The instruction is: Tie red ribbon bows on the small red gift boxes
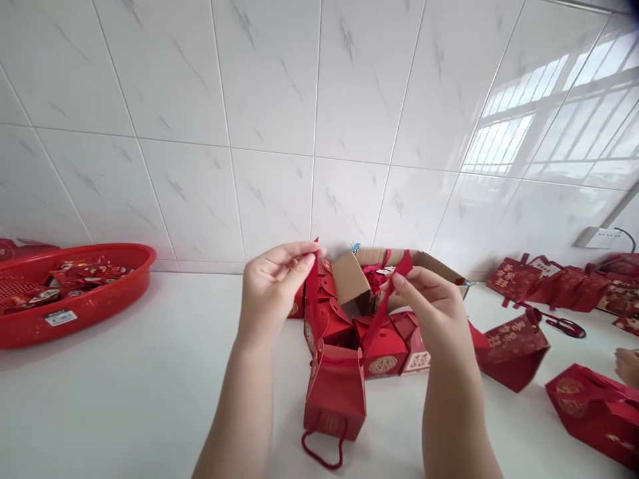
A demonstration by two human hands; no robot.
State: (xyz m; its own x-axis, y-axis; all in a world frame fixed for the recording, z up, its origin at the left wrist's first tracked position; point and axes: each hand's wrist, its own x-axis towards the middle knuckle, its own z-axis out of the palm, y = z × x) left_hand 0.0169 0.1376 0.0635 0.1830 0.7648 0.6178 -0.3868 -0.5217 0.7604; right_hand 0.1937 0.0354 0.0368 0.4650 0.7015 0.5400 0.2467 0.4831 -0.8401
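Note:
Between my forearms a small red gift box (pixel 335 392) stands on the white table, a twisted cord handle (pixel 322 459) hanging at its near side. A red ribbon (pixel 312 299) runs through the top of this box, its two ends pulled upward and apart. My left hand (pixel 279 286) is closed, pinching one end between thumb and fingers. Closed too, my right hand (pixel 429 299) pinches the other end. Behind the box, several red gift boxes (pixel 383 349) are grouped, partly hidden by my right hand.
An open cardboard carton (pixel 352 273) with red ribbons stands by the tiled wall. A red plastic basket (pixel 100 313) of small packets is at left. To the right lie scissors (pixel 566 326), more red boxes (pixel 516 346) and another person's hand (pixel 627 366) at the edge.

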